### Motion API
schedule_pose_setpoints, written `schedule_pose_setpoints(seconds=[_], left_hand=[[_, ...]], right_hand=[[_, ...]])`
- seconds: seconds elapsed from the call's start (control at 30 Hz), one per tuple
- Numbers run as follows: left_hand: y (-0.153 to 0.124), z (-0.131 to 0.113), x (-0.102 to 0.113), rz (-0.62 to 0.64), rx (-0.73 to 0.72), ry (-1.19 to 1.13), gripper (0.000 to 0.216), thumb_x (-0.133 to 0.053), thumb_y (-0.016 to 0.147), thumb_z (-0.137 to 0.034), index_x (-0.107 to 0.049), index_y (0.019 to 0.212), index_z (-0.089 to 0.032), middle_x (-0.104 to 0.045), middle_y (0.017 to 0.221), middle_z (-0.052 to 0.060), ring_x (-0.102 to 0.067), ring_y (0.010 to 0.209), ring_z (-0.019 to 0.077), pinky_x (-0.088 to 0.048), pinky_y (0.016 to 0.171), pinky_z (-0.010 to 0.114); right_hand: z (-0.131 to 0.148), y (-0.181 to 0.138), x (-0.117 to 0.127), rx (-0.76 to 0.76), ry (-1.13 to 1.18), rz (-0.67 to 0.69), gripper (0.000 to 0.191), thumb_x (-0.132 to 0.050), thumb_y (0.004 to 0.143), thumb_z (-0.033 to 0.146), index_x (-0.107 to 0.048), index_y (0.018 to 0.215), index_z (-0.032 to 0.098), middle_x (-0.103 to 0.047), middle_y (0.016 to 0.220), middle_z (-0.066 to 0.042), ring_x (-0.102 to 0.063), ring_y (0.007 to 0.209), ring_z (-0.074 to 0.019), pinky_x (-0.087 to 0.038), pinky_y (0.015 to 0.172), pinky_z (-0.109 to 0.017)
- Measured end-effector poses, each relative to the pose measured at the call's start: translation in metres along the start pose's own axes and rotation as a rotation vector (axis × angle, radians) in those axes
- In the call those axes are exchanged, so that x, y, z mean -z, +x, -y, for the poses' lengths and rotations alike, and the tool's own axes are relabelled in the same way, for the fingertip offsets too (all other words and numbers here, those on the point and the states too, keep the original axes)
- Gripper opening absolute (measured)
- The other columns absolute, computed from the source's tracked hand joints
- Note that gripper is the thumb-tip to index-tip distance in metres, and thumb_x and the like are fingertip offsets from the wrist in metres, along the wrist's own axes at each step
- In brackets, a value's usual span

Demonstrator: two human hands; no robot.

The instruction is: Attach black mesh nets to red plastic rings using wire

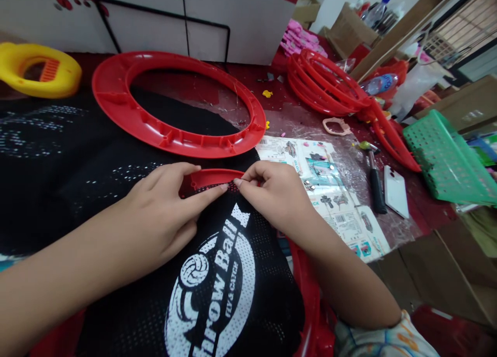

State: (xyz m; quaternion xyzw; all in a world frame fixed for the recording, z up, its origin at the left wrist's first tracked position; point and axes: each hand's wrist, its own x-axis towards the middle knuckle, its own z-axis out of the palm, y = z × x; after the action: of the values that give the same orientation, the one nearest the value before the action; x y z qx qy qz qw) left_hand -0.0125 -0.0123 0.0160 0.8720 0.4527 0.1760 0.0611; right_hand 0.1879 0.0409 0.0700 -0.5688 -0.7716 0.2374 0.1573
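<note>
Black mesh fabric (155, 305) printed with white "Throw Ball" lettering lies over a red plastic ring (217, 177), whose far rim shows between my hands. My left hand (163, 207) rests on the mesh, thumb stretched to the ring's rim and forefinger pressing the fabric edge. My right hand (272, 191) pinches the edge of the mesh at the rim with thumb and bent fingers. Most of the ring is hidden under the fabric. Just beyond my hands lies a second red ring (178, 142), ribbed side up, partly on more black mesh (77, 155).
A yellow plastic handle piece (62, 83) sits at the far left. Stacked red rings (326, 88) stand at the back right. A hammer (376, 186), a white phone (396, 191) and a green basket (446, 160) are on the right. Printed card sheets (330, 191) cover part of the red table.
</note>
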Motion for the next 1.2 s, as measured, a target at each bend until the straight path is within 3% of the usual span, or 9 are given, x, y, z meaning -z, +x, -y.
schedule_pose_setpoints(seconds=[0.27,0.67,0.87,1.07,1.2], left_hand=[[0.004,-0.002,0.006,0.035,0.006,0.006,0.047,-0.040,0.090,-0.014,-0.049,0.136,-0.020,-0.037,0.126,0.015,-0.042,0.115,0.0309,-0.043,0.097,0.053],[0.001,-0.001,0.001,-0.013,-0.001,-0.001,0.043,-0.038,0.090,-0.019,-0.053,0.131,-0.019,-0.039,0.125,0.016,-0.044,0.112,0.0315,-0.044,0.095,0.053],[0.003,-0.001,0.003,-0.003,-0.001,0.072,0.045,-0.039,0.088,-0.021,-0.054,0.130,-0.019,-0.043,0.118,0.017,-0.048,0.104,0.0317,-0.048,0.088,0.052],[-0.004,0.006,0.012,0.038,-0.001,0.128,0.044,-0.035,0.087,-0.031,-0.056,0.125,-0.032,-0.047,0.110,0.012,-0.052,0.091,0.0316,-0.050,0.076,0.052],[-0.008,0.018,0.015,0.044,0.013,0.204,0.043,-0.033,0.085,-0.039,-0.055,0.122,-0.035,-0.044,0.105,0.009,-0.050,0.081,0.0284,-0.049,0.069,0.052]], right_hand=[[-0.001,0.000,0.001,0.003,0.042,0.038,0.010,-0.061,0.077,0.019,-0.067,0.069,0.015,-0.059,0.059,0.002,-0.049,0.058,-0.0084,-0.032,0.058,-0.023],[0.000,-0.004,0.001,0.039,0.041,0.058,0.011,-0.062,0.077,0.020,-0.066,0.068,0.016,-0.058,0.059,0.003,-0.050,0.059,-0.0086,-0.032,0.059,-0.023],[0.008,-0.007,0.001,0.087,-0.181,0.047,0.013,-0.060,0.080,0.022,-0.065,0.070,0.016,-0.063,0.067,0.000,-0.053,0.064,-0.0113,-0.032,0.061,-0.025],[0.022,-0.021,0.007,0.195,-0.492,0.280,0.021,-0.054,0.086,0.026,-0.068,0.076,0.015,-0.067,0.074,-0.006,-0.057,0.066,-0.0175,-0.025,0.055,-0.030],[0.025,-0.027,0.011,0.249,-0.475,0.348,0.018,-0.052,0.086,0.020,-0.069,0.080,0.015,-0.070,0.082,-0.007,-0.060,0.072,-0.0192,-0.025,0.056,-0.031]])
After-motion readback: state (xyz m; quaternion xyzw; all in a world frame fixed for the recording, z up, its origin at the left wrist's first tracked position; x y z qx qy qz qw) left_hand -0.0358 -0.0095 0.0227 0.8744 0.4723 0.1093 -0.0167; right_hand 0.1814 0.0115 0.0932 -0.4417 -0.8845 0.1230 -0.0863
